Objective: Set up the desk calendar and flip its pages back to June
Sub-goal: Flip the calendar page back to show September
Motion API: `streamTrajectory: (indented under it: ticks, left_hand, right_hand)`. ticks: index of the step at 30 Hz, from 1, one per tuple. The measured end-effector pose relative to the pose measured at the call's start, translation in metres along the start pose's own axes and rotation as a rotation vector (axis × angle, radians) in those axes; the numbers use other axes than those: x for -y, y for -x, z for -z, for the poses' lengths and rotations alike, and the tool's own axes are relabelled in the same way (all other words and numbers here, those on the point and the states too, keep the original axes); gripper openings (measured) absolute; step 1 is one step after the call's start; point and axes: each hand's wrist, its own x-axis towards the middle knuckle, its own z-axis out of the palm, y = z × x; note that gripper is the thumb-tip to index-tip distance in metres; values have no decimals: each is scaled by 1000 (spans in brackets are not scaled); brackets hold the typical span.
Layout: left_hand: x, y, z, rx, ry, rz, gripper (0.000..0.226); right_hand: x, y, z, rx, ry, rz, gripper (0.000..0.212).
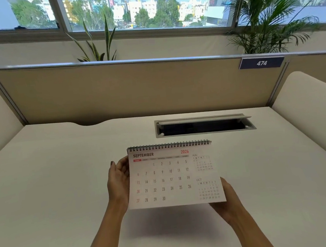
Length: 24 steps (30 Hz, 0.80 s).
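Clearly light and stiff, the calendar, frame centre, sits pinched at its side edges by left hand and right hand fingers.

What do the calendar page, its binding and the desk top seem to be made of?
Calendar page: likely matte paper or thin card, white and printed, with no glare. Binding: dark wire coil, probably metal, seen as separate loops. Desk top: smooth off-white surface, possibly laminate; the material is uncertain.
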Motion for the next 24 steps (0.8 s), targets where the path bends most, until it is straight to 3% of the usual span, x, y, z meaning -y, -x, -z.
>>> streamTrajectory:
  ticks: [3,7,9,15,19,24]
  left_hand:
    - [-1,-1,2,31,6,28,47]
    - [-2,0,2,0,2,12,47]
    - [-3,0,3,-20,-1,-17,50]
    - [-2,-1,3,-21,2,-27,50]
    - [-3,-1,2,-12,2,-18,48]
    - [-2,-2,4,1,15,-37,49]
  right_hand:
    - [-1,-3,-6,17,93,114,5]
    - [19,-12,-39,69,425,387,28]
    - [31,-20,-59,11,667,576,22]
    - [37,-41,-72,-198,1155,1040,28]
    - [35,-50,-74,-176,1338,1079,25]
    - [31,-55,-72,-180,1400,1094,22]
